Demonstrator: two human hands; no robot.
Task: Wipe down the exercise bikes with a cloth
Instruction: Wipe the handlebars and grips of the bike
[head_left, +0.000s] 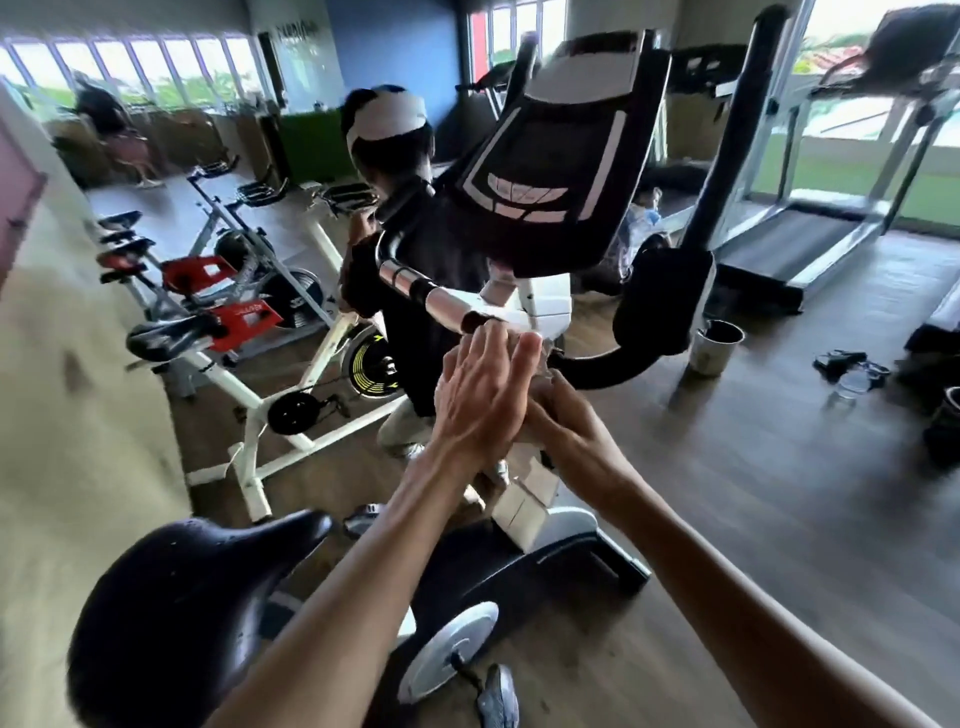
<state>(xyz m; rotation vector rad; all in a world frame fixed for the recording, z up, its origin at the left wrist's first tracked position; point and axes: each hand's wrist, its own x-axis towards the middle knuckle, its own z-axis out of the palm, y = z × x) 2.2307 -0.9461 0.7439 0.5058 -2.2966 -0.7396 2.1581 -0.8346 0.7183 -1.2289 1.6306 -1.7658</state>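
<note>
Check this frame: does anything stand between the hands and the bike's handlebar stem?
Nothing visible does. The left hand, fingers straight, already reaches the handlebar junction, and the right hand is on the stem beside it. No cloth is clearly visible.

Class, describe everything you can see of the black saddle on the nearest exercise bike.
The glossy black bike saddle fills the lower left of the head view. It looks like smooth moulded plastic or vinyl, with a broad rounded rear and a narrow nose pointing up and right toward the white bike frame. Pale specks dot its surface. Its post is hidden. The left forearm passes close by its nose; whether they touch is unclear.
</note>
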